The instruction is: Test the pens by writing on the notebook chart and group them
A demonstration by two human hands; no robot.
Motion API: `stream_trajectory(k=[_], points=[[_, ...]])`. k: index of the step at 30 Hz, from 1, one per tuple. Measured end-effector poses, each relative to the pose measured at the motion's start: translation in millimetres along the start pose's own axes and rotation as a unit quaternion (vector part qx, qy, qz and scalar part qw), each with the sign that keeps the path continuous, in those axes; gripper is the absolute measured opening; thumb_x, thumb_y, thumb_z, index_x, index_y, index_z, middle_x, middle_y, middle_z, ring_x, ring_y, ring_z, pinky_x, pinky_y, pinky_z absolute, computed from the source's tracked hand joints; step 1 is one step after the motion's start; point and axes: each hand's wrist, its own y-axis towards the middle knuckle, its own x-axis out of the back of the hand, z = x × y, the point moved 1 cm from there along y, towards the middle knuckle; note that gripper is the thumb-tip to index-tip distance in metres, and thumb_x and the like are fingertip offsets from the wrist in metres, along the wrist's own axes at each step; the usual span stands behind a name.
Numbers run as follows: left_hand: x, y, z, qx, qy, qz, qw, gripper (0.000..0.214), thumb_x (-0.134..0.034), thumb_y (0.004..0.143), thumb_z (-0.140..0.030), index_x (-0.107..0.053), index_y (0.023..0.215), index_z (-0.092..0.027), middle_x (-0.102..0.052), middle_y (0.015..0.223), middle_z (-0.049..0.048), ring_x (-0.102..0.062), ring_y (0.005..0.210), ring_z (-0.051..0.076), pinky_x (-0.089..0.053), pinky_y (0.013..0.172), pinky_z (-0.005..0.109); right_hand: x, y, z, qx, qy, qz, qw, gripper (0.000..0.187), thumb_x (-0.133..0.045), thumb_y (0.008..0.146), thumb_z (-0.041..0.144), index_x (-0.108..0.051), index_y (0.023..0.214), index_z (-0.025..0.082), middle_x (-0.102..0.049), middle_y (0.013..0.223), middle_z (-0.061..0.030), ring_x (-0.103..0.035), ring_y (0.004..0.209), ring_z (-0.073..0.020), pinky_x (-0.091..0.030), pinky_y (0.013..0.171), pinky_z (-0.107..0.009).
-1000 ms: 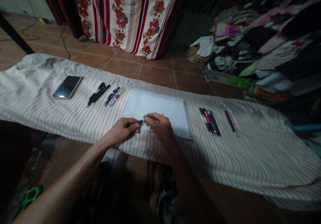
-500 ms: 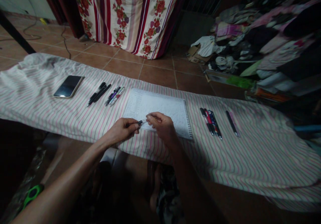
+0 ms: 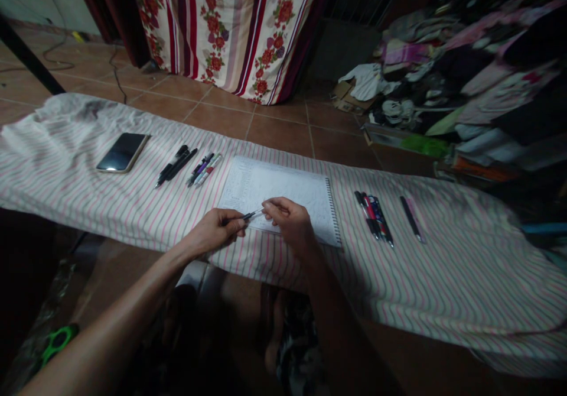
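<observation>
Over the notebook, hands (curled) pinch a pen.

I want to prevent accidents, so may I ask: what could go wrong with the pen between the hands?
The dark pen is pinched in the left hand, with a thin pale piece reaching to the right hand; either might slip and drop off the striped cloth's near edge. The spiral notebook lies just there, so a leaking tip could stain it.
</observation>
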Motion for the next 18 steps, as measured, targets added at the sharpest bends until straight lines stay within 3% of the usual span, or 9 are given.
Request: stream_trajectory(k=[18], points=[[3.9,1.1,6.3,-0.002,0.004,0.004,1.0,0.028,-0.053,0.079,-0.039,-0.061,0.08,-0.012,-0.05,0.058,-0.0013,-0.036,0.045,0.006,-0.026,0.041,0.019,3.4,3.4,-3.5,0.003,0.013,-0.01,1.0,0.021,-0.06,0.071,0.037,-0.064,0.074,0.016,-0.067,0.065,-0.0031,-0.059,0.058,-0.0132,-0.042,0.051,-0.023]])
